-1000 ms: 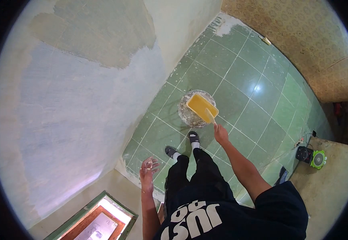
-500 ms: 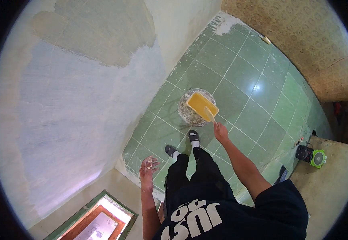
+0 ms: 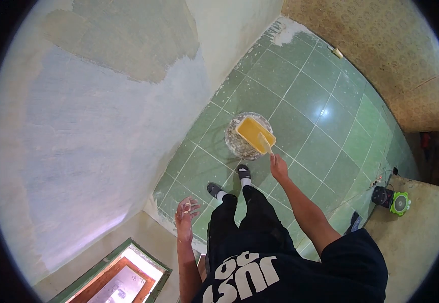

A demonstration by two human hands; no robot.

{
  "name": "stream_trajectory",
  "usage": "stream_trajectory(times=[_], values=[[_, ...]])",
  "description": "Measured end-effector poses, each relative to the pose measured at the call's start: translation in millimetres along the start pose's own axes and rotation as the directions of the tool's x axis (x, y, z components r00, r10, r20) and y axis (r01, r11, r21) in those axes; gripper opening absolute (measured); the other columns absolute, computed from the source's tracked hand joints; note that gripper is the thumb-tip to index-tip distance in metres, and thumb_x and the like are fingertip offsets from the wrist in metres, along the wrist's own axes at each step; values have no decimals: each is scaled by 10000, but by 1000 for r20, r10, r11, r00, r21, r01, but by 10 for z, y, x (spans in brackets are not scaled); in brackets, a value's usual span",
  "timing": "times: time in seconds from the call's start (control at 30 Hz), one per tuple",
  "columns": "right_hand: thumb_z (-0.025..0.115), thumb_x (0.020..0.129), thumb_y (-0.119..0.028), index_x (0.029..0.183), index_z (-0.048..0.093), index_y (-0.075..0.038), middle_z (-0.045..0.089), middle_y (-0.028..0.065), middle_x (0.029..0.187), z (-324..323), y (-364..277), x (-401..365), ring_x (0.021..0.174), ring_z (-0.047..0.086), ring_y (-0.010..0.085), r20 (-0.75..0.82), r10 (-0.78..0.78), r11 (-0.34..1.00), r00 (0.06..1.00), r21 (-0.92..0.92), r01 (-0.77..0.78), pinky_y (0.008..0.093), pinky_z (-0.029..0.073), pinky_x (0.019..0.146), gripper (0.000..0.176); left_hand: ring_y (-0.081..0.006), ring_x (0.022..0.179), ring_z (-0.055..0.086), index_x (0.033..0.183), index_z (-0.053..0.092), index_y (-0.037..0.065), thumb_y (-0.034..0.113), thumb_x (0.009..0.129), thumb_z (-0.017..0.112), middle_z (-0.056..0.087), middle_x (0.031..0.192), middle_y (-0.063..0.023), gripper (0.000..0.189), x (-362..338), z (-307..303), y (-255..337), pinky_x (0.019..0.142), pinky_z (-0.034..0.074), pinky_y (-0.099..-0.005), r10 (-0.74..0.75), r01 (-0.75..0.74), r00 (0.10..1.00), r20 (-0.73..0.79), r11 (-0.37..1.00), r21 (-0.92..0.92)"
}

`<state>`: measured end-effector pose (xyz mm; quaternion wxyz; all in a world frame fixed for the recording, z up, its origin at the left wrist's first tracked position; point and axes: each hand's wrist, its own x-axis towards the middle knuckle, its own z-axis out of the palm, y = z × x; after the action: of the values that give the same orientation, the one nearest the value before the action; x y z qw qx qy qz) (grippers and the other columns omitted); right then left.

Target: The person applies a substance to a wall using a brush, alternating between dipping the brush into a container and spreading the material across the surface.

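Observation:
My right hand (image 3: 279, 167) is wrapped round the handle of a putty knife (image 3: 265, 143). Its pale, broad blade dips into a yellow rectangular tub (image 3: 245, 132), near the tub's right end. The tub rests at a slant on a round, white-spattered stand (image 3: 234, 145) on the floor in front of my feet. Off to the left, my left hand (image 3: 187, 212) hangs palm up near the wall, its fingers apart and a little curled. White residue covers its fingers and palm; no tool shows in it.
A plastered wall (image 3: 113, 131) with a grey-beige patch rises on the left. White smears mark the green tiled floor (image 3: 305, 106). A patterned panel (image 3: 376, 55) stands at the upper right. On a ledge at right sits a green-rimmed round device (image 3: 400, 203). A framed opening (image 3: 123, 275) lies lower left.
The view has shifted very slightly. Both hands, the putty knife and the tub stay practically where they were.

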<state>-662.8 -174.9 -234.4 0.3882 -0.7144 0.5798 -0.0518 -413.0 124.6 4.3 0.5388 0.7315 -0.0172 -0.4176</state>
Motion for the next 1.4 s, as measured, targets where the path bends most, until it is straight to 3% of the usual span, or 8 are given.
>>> stream_trajectory(times=[0.1, 0.2, 0.43, 0.63, 0.8, 0.9, 1.33, 1.4], values=[[523, 1009, -321, 1044, 515, -37, 619, 260, 889, -52, -76, -46, 866, 598, 497, -72, -125, 986, 990, 101, 132, 558, 456, 728, 286, -222, 1040, 649, 1305, 559, 62, 415, 987, 577, 647, 1168, -112, 476, 7, 14, 7, 862, 512, -359, 30, -30, 1000, 8, 999, -20], [588, 980, -282, 1070, 486, -44, 624, 242, 905, -57, -101, -82, 897, 604, 483, -84, -127, 984, 988, 116, 137, 537, 465, 741, 274, -222, 1036, 648, 1304, 558, 65, 414, 989, 575, 648, 1166, -109, 470, 24, 20, 31, 866, 514, -364, 48, -48, 999, 20, 999, -15], [583, 979, -306, 1102, 497, -48, 644, 241, 1018, -87, -120, -143, 981, 612, 468, 23, -1, 999, 1000, 39, 0, 525, 478, 775, 298, -252, 1059, 640, 1348, 523, 44, 430, 996, 544, 628, 1191, -138, 523, 53, 44, 69, 866, 506, -380, 26, -27, 999, 19, 999, 23], [561, 990, -302, 1203, 460, -53, 657, 232, 1024, 68, 148, -97, 957, 628, 466, -153, -152, 987, 976, 35, 159, 541, 490, 762, 343, -251, 1055, 639, 1342, 534, 58, 426, 992, 552, 628, 1190, -132, 509, 49, 39, 69, 860, 505, -386, 43, -43, 999, 29, 999, 17], [553, 989, -270, 1323, 433, -55, 670, 241, 961, 19, 134, -43, 861, 645, 469, 9, 6, 994, 1000, -110, -5, 581, 494, 717, 415, -252, 1054, 638, 1338, 535, 63, 419, 988, 559, 627, 1193, -127, 500, 53, 41, 67, 858, 505, -389, 35, -35, 999, 33, 999, 19], [545, 990, -280, 1274, 474, -43, 666, 259, 953, -8, 94, -85, 850, 639, 476, -34, -68, 992, 997, -106, 64, 581, 492, 706, 376, -251, 1056, 639, 1338, 534, 64, 414, 990, 557, 627, 1193, -128, 495, 67, 26, 68, 858, 505, -388, 28, -28, 999, 19, 999, 19], [498, 1010, -317, 1110, 502, -40, 654, 272, 833, 53, 172, -92, 811, 626, 501, 20, -15, 996, 1000, -89, 17, 606, 473, 683, 294, -242, 1057, 638, 1348, 523, 55, 421, 1000, 543, 627, 1207, -127, 505, 86, -10, 125, 865, 498, -377, 39, -40, 999, 17, 999, 14], [504, 1008, -307, 1056, 499, -41, 651, 261, 837, 41, 169, -89, 799, 619, 506, 15, -72, 991, 997, -107, 74, 610, 463, 684, 271, -240, 1056, 638, 1349, 523, 56, 425, 1001, 542, 628, 1204, -127, 507, 87, 4, 132, 864, 498, -378, 46, -46, 999, 26, 999, 8]])
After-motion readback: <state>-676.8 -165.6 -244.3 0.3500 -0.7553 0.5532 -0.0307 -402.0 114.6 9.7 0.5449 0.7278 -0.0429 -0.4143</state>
